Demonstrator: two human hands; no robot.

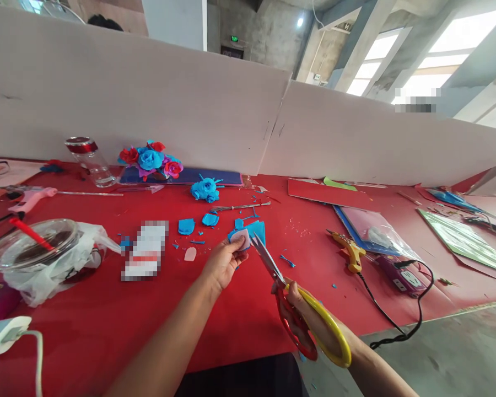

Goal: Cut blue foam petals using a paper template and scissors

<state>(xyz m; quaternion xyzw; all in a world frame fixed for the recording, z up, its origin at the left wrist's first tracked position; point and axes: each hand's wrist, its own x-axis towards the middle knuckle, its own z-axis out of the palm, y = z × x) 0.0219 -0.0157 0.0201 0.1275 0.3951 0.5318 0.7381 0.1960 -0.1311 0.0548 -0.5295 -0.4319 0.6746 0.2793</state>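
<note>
My left hand (224, 260) pinches a small pale petal-shaped template (241, 239) together with a piece of blue paper (254, 230) above the red table. My right hand (303, 318) is closed through the red and yellow handles of a pair of scissors (297, 303). The scissor blades (264, 256) are parted and point up at the edge of the blue paper, right beside the template. Cut blue petals (186, 226) and a loose pale petal shape (190, 254) lie on the table just left of my left hand.
A bunch of blue, red and purple paper roses (151, 159) and a single blue rose (205, 189) sit near the white partition (149, 99). A glass jar (89, 160), a pink glue gun (31, 198), a glass bowl in a plastic bag (37, 248), a yellow glue gun (349, 251) with black cable and coloured sheets (463, 237) lie around.
</note>
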